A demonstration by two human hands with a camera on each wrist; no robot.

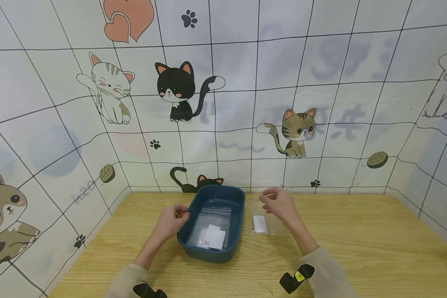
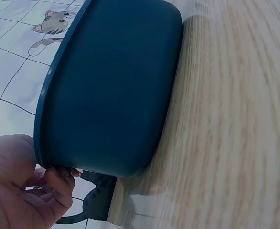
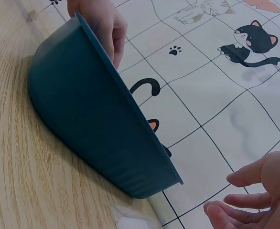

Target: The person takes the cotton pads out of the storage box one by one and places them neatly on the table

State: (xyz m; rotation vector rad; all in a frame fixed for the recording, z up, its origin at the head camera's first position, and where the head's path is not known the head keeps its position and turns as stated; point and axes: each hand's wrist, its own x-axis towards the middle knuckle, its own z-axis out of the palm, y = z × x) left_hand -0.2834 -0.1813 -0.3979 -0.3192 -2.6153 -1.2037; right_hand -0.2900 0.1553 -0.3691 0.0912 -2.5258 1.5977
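Note:
A dark blue plastic basin (image 1: 210, 255) stands on the table, holding clear zip bags (image 1: 211, 215) with white rectangular pieces (image 1: 217, 240) inside. My left hand (image 1: 172, 220) pinches the basin's left rim, its fingers curled at the edge in the left wrist view. Right of the basin lies another clear zip bag (image 1: 275, 229) with a white piece (image 1: 260, 224) in it. Over that bag's far part is my right hand (image 1: 279, 204). In the right wrist view the right hand's fingers (image 3: 247, 200) are loosely bent, with nothing between them.
The wooden table (image 1: 357, 240) extends to both sides of the basin. Behind it hangs a white sheet (image 1: 238, 116) with a grid and cartoon cats, reaching down to the table's back edge. Wrist cameras (image 1: 297, 278) sit on both sleeves.

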